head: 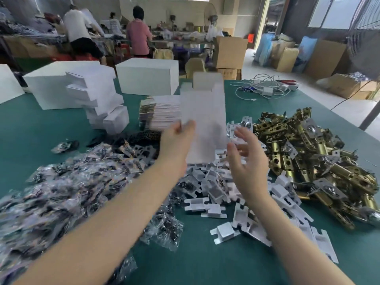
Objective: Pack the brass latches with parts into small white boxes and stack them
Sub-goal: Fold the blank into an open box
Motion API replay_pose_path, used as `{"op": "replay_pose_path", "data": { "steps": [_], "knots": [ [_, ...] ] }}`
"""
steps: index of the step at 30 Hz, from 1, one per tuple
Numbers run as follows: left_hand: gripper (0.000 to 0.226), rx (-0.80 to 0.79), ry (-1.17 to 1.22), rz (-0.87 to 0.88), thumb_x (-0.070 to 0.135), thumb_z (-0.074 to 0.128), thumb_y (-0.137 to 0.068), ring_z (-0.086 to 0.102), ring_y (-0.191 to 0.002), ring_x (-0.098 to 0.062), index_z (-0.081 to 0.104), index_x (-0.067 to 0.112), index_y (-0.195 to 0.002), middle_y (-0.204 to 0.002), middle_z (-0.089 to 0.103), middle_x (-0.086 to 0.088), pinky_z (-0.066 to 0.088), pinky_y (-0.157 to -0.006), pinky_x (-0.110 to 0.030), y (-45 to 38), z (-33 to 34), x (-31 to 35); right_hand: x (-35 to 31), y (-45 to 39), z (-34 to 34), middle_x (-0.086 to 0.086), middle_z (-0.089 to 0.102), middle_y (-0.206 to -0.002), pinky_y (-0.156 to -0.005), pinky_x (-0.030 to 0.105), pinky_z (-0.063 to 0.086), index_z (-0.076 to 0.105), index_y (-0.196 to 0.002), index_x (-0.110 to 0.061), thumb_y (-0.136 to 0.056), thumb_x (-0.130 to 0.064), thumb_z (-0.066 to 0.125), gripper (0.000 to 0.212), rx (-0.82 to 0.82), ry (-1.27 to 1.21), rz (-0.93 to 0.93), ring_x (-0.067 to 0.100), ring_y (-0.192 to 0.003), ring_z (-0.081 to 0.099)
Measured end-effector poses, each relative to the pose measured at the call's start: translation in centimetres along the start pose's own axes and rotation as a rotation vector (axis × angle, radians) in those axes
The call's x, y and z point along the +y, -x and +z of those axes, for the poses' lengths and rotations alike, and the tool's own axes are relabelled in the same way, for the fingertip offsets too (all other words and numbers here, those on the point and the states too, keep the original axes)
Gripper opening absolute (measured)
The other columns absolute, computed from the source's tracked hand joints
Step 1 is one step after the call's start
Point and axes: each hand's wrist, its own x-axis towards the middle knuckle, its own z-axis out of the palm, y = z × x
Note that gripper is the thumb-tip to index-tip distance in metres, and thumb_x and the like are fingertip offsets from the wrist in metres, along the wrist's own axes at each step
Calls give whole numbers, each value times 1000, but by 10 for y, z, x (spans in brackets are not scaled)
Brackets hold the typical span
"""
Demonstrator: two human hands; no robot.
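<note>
A green counter point(51, 128) seen from above by a person packing hardware, read from left to right.

At the far left and front lies a wide heap of small clear plastic bags point(67, 182) holding dark parts. Behind it stands a leaning stack of closed small white boxes point(102, 105), with large white cartons point(61, 87) beyond. Just right of the stack sits a pile of flat, unfolded box blanks point(162, 112).

In the middle, the left hand point(176, 138) holds up a flat white box blank point(203, 120), blurred by motion. Its fingers are clamped on the blank's lower left edge. The blank hangs in the air above a scatter of white cardboard inserts point(216, 202).

The right hand point(246, 161) hovers just beside the blank's lower right corner. Its fingers are spread apart and hold nothing. Whether they touch the blank cannot be told.

At the right is a tangled pile of brass latches point(308, 157), some with silver plates. Behind them lie white charging cables point(263, 89).

The blank seems about to be opened into a box. Held by 1 edge only, it could slip or fold crooked if the right hand presses off-centre. The leaning stack of boxes looks unsteady, and a knock from the left arm could topple it. The latches are interlocked, so lifting 1 may drag others off the pile.
</note>
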Motion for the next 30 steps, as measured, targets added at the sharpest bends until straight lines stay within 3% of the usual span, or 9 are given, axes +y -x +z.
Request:
{"op": "replay_pose_path", "data": {
  "steps": [5,8,13,16,18,21,23,25,30],
  "knots": [
    [27,-74,305,-230,10,40,-103,73,-77,-19,64,20,-107,-94,75,-4,58,-57,-32,30,7,-44,6,10,-5,-4,46,-148,-108,17,34,53,-140,-22,-96,-18,55,44,-298,157,25,5,-134,38],
    [28,-117,313,-227,10,39,-104,75,-75,-15,63,21,-110,-91,77,-2,58,-56,-30,34,-1,-58,19,26,-11,-11,41,-151,-93,0,31,59,-134,-28,-93,-5,50,48,-420,61,116,-6,-131,34],
    [30,-203,423,-287,30,45,-104,74,-91,-23,60,19,-127,-112,75,-9,60,-64,-35,33,-16,-68,25,40,-17,-11,42,-150,-94,10,41,61,-132,-33,-87,-19,55,47,-482,90,-10,-16,-119,42],
    [47,-246,403,-293,44,42,-102,72,-100,-23,56,17,-138,-123,70,-13,59,-69,-33,35,-15,-67,24,41,-14,0,53,-143,-104,40,42,63,-131,-26,-84,-29,69,47,-427,264,-98,16,-127,50],
    [48,-271,377,-268,49,43,-100,71,-103,-23,56,24,-139,-122,70,-13,58,-76,-33,37,-13,-65,20,42,-12,1,63,-130,-99,40,45,66,-128,-19,-86,-29,70,43,-344,275,-148,23,-118,57],
    [58,-315,219,-164,48,65,-89,66,-115,-19,50,36,-143,-133,65,-7,55,-93,-31,40,-13,-63,12,46,-7,-13,69,-93,-75,18,46,73,-107,-28,-96,-23,60,17,-133,-16,-80,10,-83,62],
    [90,-372,12,-69,55,76,-77,55,-130,-13,29,42,-153,-151,48,3,46,-108,-35,45,-12,-67,5,47,-4,0,67,-76,-65,23,45,67,-85,-28,-98,-32,54,19,-10,-308,165,23,-68,61],
    [99,-365,-33,8,44,77,-81,55,-130,-11,12,47,-155,-154,44,7,45,-110,-40,50,-8,-71,0,48,-2,7,72,-88,-70,30,56,66,-98,-24,-99,-27,57,10,22,-602,382,27,-82,69],
    [84,-253,33,120,3,69,-91,69,-109,-12,25,42,-152,-121,71,10,59,-87,-37,46,-8,-75,-4,45,-2,5,74,-100,-74,31,59,60,-116,-19,-93,-6,63,26,32,-839,566,23,-93,72]
  ]
}}
